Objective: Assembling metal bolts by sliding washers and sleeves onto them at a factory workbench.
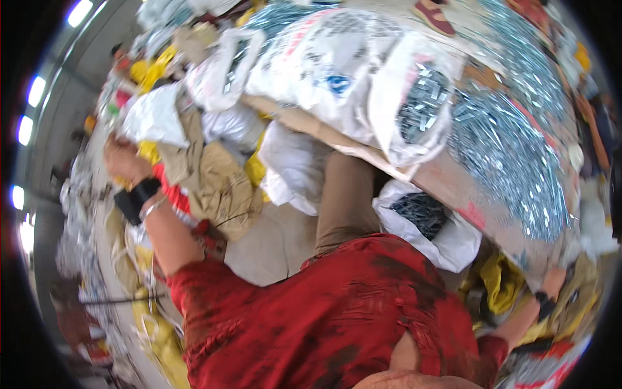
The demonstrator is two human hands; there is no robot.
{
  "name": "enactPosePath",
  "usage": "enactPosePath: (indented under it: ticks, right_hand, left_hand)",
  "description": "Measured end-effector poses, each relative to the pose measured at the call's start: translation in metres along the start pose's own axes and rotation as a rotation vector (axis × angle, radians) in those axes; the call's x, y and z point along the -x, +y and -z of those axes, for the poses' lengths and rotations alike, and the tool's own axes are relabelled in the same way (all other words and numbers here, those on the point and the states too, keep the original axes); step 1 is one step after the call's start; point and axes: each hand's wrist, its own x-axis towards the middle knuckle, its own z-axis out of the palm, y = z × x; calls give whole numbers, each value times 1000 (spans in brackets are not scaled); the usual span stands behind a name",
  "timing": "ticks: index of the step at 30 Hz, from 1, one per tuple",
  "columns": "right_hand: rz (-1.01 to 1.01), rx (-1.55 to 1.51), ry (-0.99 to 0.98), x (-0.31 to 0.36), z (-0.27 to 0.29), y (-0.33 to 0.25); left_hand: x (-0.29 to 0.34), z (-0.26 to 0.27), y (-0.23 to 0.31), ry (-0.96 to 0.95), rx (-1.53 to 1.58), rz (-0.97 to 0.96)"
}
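Note:
My left hand (126,159) is raised at the left, its blurred fingers curled in; whatever may be in them is hidden. Close by it hangs the corner of a white woven bag (159,117), and I cannot tell whether they touch. Low on the right, my right hand (554,282) is beside the table edge, its fingers too unclear to read. In front of me a big white printed sack (324,58) lies on the table (476,185). An open white bag (389,97) next to it shows short, shiny silvery pieces (424,107). A loose pile of glossy blue-grey strips (512,162) spreads to the right.
Under the table's near edge stands another open white bag (453,243) with dark, thin pieces inside. Brown sacks (223,185) and yellow sacks (155,330) crowd the left side. A yellow bag (499,282) lies low right. A person's shoe (433,17) rests on the far side.

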Motion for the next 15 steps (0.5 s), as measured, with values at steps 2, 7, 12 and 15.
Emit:
enactPosePath:
  ticks: [2, 7, 12, 15]
  right_hand:
    - [-91, -39, -204, -1, -16, -17]
    - [-583, -189, 186, -38, 95, -118]
    - [-594, -263, 354, -28, 152, -134]
    - [-589, -409, 460, -28, 148, -132]
  left_hand:
    - [10, 2, 6, -201, 205, 142]
    - [79, -14, 107, -211, 711, 432]
    - [135, -49, 153, -417, 737, 373]
    - [149, -60, 176, -519, 703, 316]
